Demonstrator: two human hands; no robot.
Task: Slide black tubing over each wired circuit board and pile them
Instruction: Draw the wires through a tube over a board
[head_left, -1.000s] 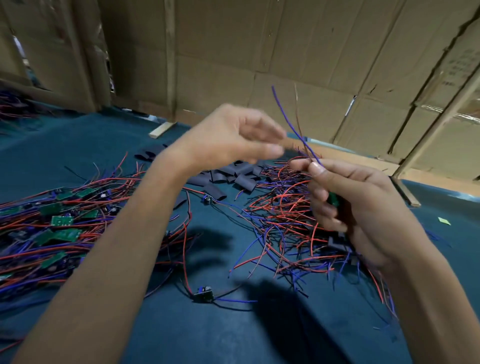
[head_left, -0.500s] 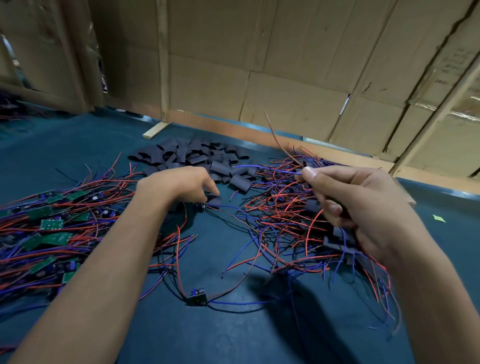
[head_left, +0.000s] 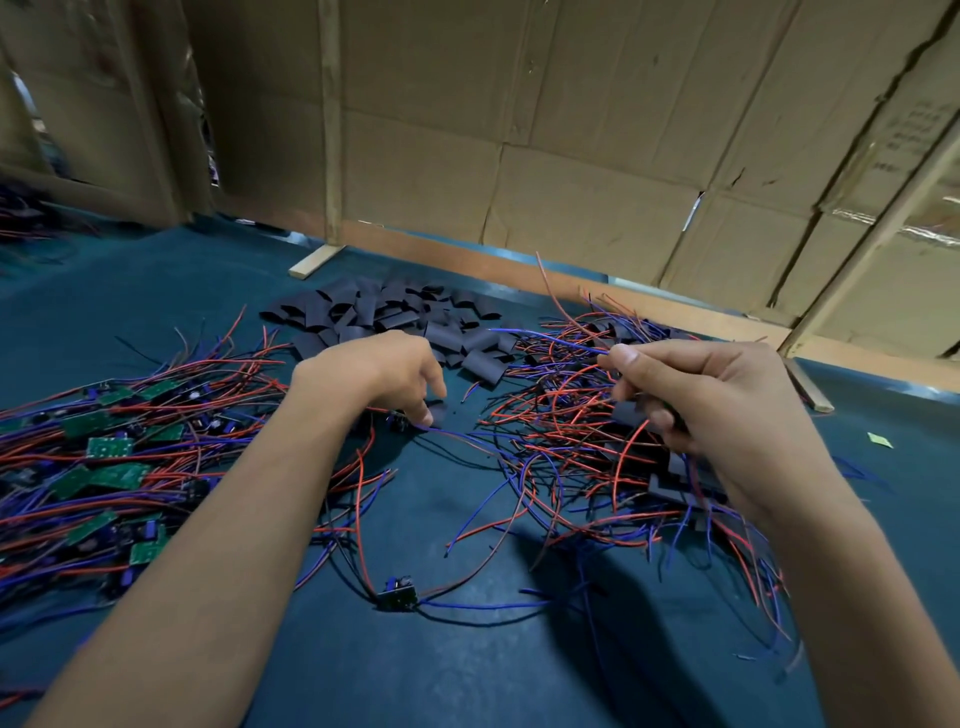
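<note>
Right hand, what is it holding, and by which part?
The right hand pinches a blue wire near its end; what its curled fingers hold is hidden.

the heap of tubing pieces (head_left: 395, 322) lies at the far middle of the table (head_left: 156, 291), just before the cardboard wall (head_left: 519, 156). left of and nearer than that heap lies the pile of bare wired circuit boards (head_left: 104, 457), and right of it the tangle of sleeved boards and wires (head_left: 597, 441). one single wired board (head_left: 397, 592) lies apart, well nearer than the heap, between the two forearms.
</note>
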